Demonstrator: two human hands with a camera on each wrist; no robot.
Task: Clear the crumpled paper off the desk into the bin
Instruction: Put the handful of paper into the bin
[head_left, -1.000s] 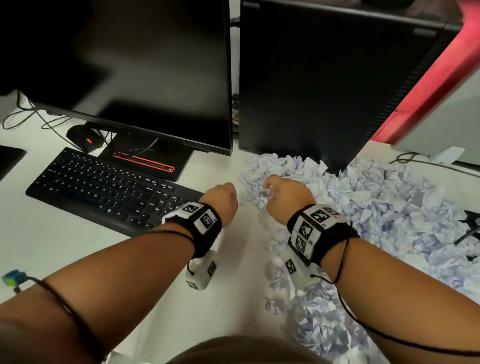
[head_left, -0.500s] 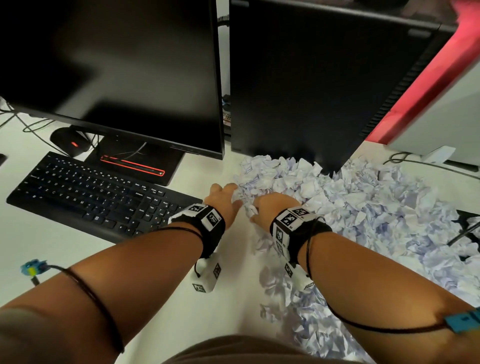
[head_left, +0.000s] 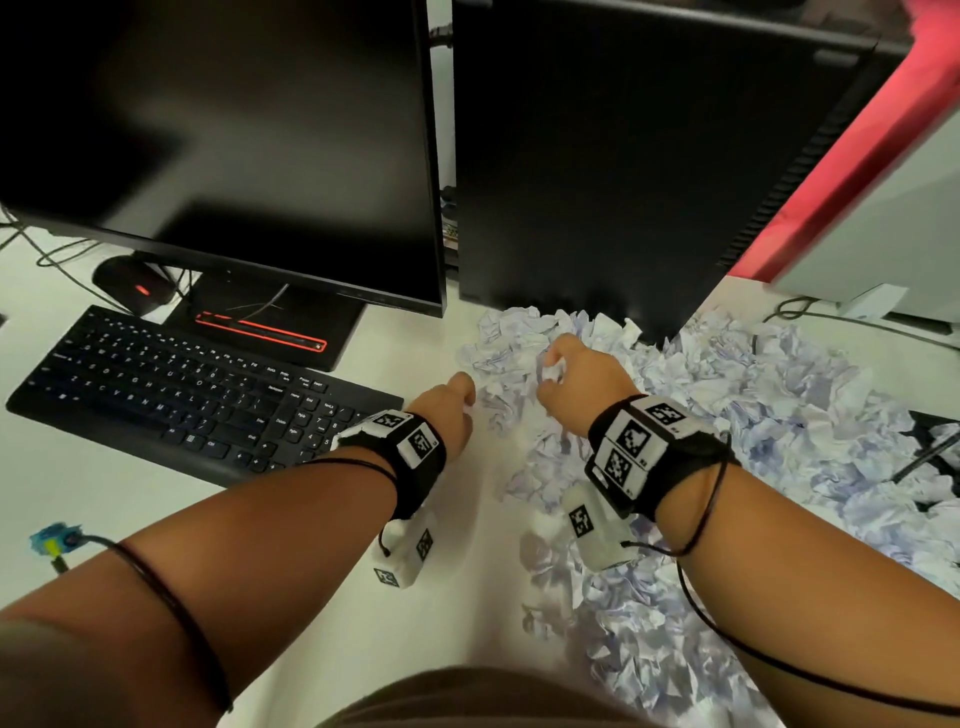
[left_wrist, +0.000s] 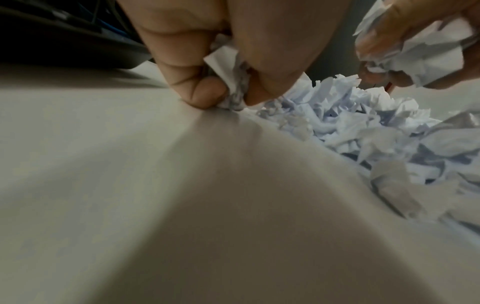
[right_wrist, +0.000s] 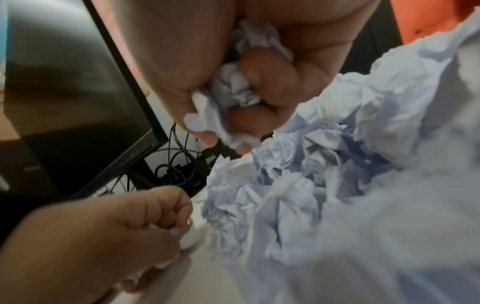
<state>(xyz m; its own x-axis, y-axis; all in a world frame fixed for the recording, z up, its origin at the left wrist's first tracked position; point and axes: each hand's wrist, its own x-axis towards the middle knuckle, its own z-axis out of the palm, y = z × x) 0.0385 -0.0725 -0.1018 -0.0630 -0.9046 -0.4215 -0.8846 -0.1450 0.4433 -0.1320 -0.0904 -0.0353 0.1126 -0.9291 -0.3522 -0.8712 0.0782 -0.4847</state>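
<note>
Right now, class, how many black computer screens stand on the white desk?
2: one black monitor stands behind the black keyboard; the second black screen stands behind the crumpled white paper.

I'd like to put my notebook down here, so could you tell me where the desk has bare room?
Bare desk lies in front of the keyboard, running right up to the paper pile. From the pile's left edge rightward, up against the computer tower, it is crowded.

We see our right hand (right_wrist: 259, 67) from below, its fingers (right_wrist: 262, 67) curled round a paper wad (right_wrist: 231, 92). Under it a paper heap (right_wrist: 337, 185) fills the right side. Our left hand (right_wrist: 109, 236), lower left, grips a paper scrap (right_wrist: 188, 236) beside the heap. A monitor (right_wrist: 78, 86) and cables (right_wrist: 176, 170) lie behind.
</note>
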